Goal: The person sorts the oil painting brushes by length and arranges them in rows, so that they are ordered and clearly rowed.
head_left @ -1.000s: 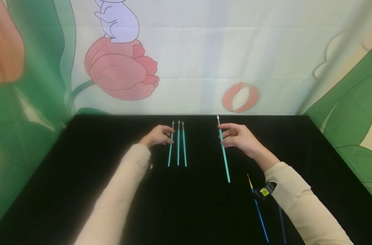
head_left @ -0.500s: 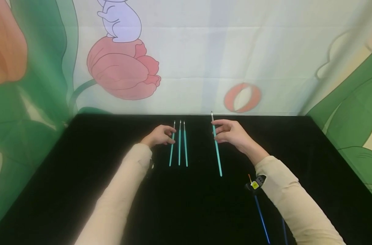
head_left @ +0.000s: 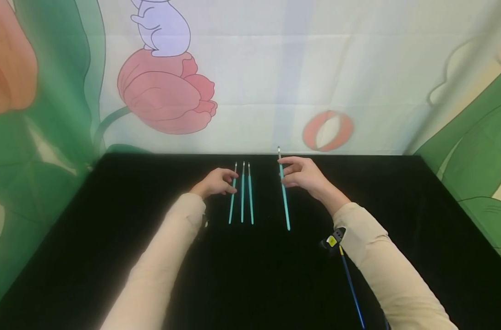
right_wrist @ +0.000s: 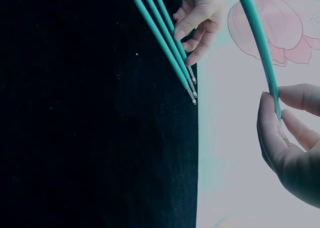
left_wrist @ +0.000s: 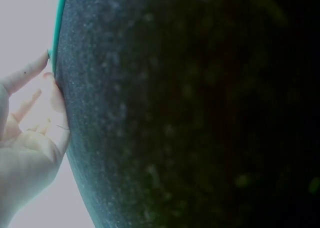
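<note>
My right hand (head_left: 304,176) holds a turquoise paintbrush (head_left: 285,201) between thumb and fingers, raised off the black table, bristle end pointing away from me. In the right wrist view its handle (right_wrist: 260,42) rises from the fingertips. Three similar turquoise paintbrushes lie side by side on the table: a left one (head_left: 231,208), a middle one (head_left: 242,197) and a right one (head_left: 250,197). My left hand (head_left: 215,181) pinches the left one with thumb and fingers. In the left wrist view, that brush (left_wrist: 59,17) runs up from the fingertips of the left hand (left_wrist: 35,133).
A blue paintbrush (head_left: 351,284) with a yellow ferrule lies at the front right, partly under my right forearm; another blue one is almost hidden by the sleeve. Behind the black table (head_left: 110,275) hangs a printed curtain (head_left: 250,82).
My right hand has carried its turquoise paintbrush left and slightly away from me, closer to the three lying brushes. The left hand has stayed at the left brush.
</note>
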Motion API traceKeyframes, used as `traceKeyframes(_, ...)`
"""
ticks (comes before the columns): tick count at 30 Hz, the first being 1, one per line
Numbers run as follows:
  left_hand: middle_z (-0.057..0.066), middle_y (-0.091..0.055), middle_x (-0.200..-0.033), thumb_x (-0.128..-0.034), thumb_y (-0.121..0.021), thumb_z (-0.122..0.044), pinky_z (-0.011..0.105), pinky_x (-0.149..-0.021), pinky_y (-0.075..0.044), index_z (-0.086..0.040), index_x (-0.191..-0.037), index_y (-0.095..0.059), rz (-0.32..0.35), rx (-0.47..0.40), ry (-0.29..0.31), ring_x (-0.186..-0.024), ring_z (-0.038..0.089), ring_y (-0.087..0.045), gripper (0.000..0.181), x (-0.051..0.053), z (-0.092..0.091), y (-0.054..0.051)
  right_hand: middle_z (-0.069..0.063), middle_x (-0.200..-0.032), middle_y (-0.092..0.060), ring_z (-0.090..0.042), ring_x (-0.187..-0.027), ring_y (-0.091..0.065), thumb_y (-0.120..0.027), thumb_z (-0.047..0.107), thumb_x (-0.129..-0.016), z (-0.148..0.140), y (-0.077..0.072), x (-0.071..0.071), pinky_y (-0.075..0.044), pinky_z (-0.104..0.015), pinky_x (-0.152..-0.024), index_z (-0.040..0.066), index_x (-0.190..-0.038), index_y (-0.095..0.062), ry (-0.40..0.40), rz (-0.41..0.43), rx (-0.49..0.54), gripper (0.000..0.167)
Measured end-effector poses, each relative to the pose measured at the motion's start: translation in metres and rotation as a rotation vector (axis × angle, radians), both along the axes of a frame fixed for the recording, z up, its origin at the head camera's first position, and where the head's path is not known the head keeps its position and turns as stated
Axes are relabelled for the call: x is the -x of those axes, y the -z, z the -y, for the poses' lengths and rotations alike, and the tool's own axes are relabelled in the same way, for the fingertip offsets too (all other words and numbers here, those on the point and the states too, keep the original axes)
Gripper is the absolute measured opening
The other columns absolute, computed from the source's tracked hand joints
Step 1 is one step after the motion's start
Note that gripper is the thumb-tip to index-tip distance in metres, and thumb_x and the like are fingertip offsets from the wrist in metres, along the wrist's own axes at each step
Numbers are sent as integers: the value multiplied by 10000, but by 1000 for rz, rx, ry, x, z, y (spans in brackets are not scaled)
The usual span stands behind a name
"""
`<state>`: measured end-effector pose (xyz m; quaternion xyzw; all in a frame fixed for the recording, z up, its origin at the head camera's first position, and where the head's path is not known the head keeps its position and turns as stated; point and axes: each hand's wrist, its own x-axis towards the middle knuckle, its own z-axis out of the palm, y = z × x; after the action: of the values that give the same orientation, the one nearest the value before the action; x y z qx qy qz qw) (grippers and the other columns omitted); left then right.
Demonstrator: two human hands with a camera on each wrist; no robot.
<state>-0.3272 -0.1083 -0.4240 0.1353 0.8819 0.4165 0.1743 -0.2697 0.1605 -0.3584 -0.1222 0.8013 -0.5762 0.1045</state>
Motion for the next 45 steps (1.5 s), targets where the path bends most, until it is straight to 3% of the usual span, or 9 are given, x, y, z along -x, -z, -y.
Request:
traceKeyframes(17,154,-484,-1159,-798,-673,-83,296,-751,-519,-76,-1253,-514,-9,25,-2,-923,245,-561,482,2,-2,-1,-303,-1127,-509,-301,-895,-600,-562,-70,-812,15,19,19,-531,-343,-768,27,-1294,-462,7,44,-22,502)
traceKeyframes(45,153,-481,-1183,-807,-666,-85,312,-772,-517,-91,-1263,-510,-8,45,-13,-920,243,-567,482,-3,-3,-4,-276,-1184,-510,-329,-974,-577,-565,-57,-826,40,39,46,-511,-373,-816,19,-1334,-413,6,145,-72,536)
